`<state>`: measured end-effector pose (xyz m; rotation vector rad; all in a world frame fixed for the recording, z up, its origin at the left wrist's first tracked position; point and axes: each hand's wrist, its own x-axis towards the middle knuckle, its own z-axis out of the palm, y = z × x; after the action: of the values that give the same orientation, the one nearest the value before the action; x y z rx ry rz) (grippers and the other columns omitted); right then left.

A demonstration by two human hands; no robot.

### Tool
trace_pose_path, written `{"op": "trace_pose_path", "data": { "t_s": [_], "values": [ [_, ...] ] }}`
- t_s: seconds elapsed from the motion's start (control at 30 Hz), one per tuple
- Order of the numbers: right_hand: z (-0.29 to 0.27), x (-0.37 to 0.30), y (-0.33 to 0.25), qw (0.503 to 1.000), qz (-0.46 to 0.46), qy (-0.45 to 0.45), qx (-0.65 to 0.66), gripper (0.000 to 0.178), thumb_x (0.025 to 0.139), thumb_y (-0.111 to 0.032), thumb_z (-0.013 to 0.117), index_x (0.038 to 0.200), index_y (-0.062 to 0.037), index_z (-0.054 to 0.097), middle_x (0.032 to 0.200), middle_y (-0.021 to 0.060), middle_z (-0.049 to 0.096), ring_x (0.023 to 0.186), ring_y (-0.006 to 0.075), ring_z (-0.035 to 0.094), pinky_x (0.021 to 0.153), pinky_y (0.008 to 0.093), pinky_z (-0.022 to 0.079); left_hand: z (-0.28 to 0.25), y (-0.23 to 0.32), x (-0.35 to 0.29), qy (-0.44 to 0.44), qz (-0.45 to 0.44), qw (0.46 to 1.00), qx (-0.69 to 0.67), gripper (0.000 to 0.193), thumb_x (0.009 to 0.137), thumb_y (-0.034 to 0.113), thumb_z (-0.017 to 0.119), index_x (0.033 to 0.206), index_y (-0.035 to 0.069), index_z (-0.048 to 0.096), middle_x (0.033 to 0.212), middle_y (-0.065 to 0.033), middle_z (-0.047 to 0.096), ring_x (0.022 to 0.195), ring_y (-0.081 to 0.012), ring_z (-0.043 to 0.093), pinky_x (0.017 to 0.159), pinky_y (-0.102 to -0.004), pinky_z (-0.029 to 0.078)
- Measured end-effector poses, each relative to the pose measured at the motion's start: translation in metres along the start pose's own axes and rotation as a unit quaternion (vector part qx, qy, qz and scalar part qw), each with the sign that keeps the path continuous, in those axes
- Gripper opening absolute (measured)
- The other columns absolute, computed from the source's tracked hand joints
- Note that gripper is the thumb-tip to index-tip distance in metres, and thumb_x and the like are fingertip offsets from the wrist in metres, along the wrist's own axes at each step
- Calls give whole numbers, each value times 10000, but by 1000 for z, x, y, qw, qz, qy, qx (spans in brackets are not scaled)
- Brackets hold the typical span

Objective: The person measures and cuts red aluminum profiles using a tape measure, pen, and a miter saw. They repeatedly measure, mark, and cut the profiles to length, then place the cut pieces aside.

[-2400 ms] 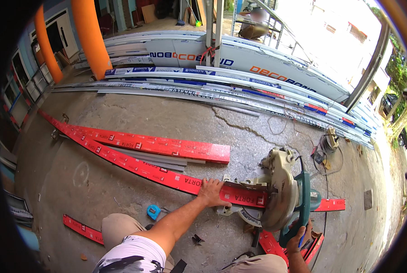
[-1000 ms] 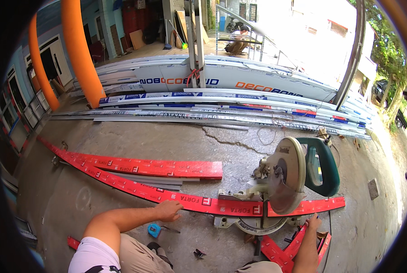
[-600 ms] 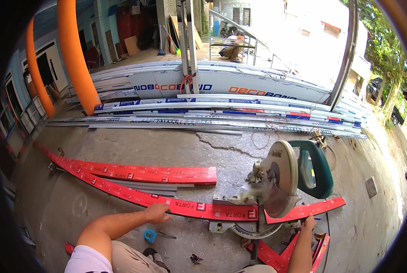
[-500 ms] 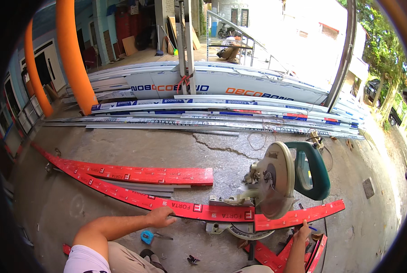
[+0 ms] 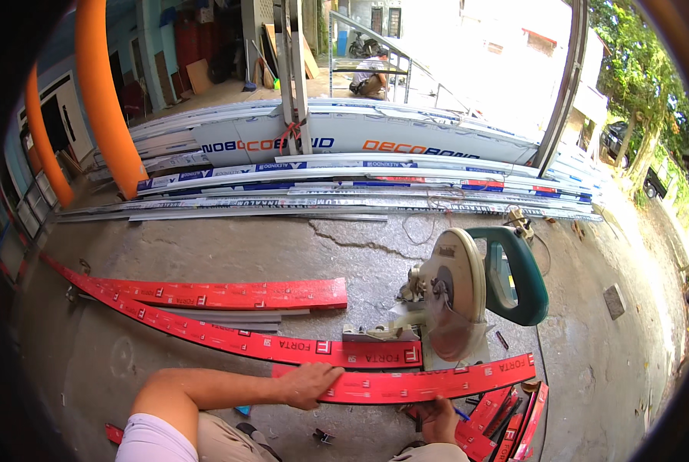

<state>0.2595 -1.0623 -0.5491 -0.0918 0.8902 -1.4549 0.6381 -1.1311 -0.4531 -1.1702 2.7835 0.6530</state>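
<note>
A short profile bar wrapped in red film [image 5: 437, 383] lies across in front of the miter saw [image 5: 454, 296]. My left hand [image 5: 310, 385] is closed over it near its left end. Beneath its near edge my right hand [image 5: 439, 420] is closed, fingertips against the bar, with a blue pen [image 5: 461, 414] sticking out beside the fingers. Behind the short bar, a long red-wrapped bar [image 5: 229, 336] runs from the far left to the saw base. The saw's green handle [image 5: 520, 277] points right; its lower blade area sits behind the bar.
Another red-wrapped bar [image 5: 283, 294] and grey profiles [image 5: 244, 317] lie left of the saw. Red and black offcuts [image 5: 506, 423] are piled at lower right. A black clip [image 5: 323, 436] lies near my feet. Long wrapped profiles [image 5: 344, 206] are stacked beyond; a person [image 5: 370, 77] crouches farther back.
The short red bar has come away from the saw, leftward and toward me. My left hand has left the long bar and grips the short one; my right hand has shifted left with it.
</note>
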Motion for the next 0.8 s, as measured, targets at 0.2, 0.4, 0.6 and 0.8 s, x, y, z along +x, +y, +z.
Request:
{"op": "trace_pose_path", "data": {
  "t_s": [0.2,0.4,0.6,0.8],
  "values": [
    [-18,46,-82,977,-124,172,-20,46,995,-191,655,985,-153,631,787,24,661,726,201,701,664,417,609,-3,-90,-182,-41,-121,990,66,1002,680,252,877,1500,-19,369,1317,-243,551,1207,-429,558,995,-531,461],
    [60,-2,13,981,94,22,-171,97,1029,-168,650,1046,-81,612,838,107,713,751,260,746,601,356,593,70,-31,-233,0,-253,965,-74,1146,630,371,942,1542,37,335,1495,-244,434,1369,-442,459,1090,-582,398],
    [78,-17,-18,957,18,-53,-285,139,1059,-160,596,1101,-28,596,875,132,734,770,260,762,664,351,626,87,-10,-219,36,-352,925,-142,1155,627,363,945,1546,38,326,1525,-250,395,1399,-447,424,1106,-590,384],
    [56,-7,-37,956,-61,22,-285,158,1048,-173,595,1090,-21,591,832,106,713,698,213,726,624,316,587,85,-6,-228,59,-396,902,-161,1164,625,355,949,1550,39,317,1554,-255,356,1428,-452,390,1121,-598,370]
  ]
}}
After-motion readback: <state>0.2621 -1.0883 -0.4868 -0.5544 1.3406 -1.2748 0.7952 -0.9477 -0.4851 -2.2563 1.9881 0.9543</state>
